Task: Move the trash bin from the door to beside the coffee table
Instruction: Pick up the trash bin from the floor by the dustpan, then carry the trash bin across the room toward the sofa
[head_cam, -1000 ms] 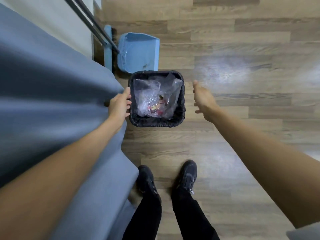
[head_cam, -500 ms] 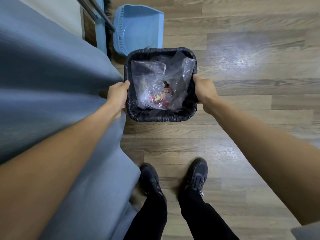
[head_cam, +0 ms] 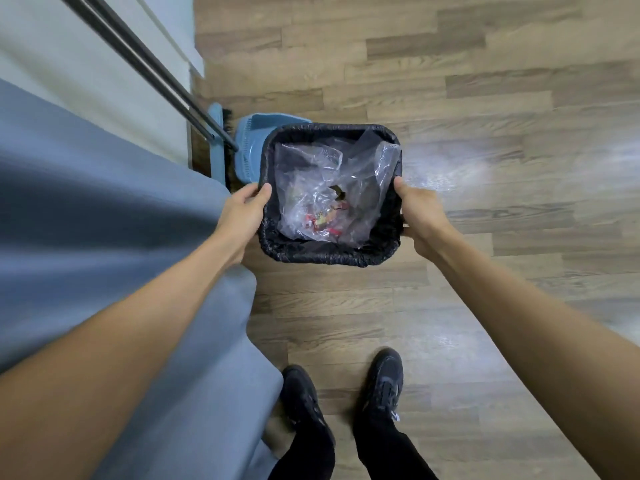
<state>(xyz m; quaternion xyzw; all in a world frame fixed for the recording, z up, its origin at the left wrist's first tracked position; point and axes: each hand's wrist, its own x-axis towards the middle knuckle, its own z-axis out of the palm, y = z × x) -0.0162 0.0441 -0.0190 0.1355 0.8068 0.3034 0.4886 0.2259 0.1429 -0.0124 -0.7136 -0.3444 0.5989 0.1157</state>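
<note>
The trash bin (head_cam: pixel 325 252) is a square bin lined with a black bag, seen from above over the wooden floor. Crumpled clear plastic (head_cam: pixel 329 181) and small coloured wrappers lie inside it. My left hand (head_cam: pixel 242 211) grips the bin's left rim, thumb over the edge. On the opposite rim my right hand (head_cam: pixel 419 211) holds on the same way. The bin appears raised off the floor and covers part of the dustpan behind it. No door or coffee table is in view.
A blue dustpan (head_cam: pixel 247 147) and broom with dark handles (head_cam: pixel 145 64) lean at the wall on the left behind the bin. A grey-blue upholstered edge (head_cam: pixel 104 220) fills the left side. My black shoes (head_cam: pixel 346 393) stand on the wooden floor (head_cam: pixel 485 306).
My right hand came in and closed on the bin's right rim. Both hands then brought the bin up and closer to me, so it looks larger and hides more of the dustpan.
</note>
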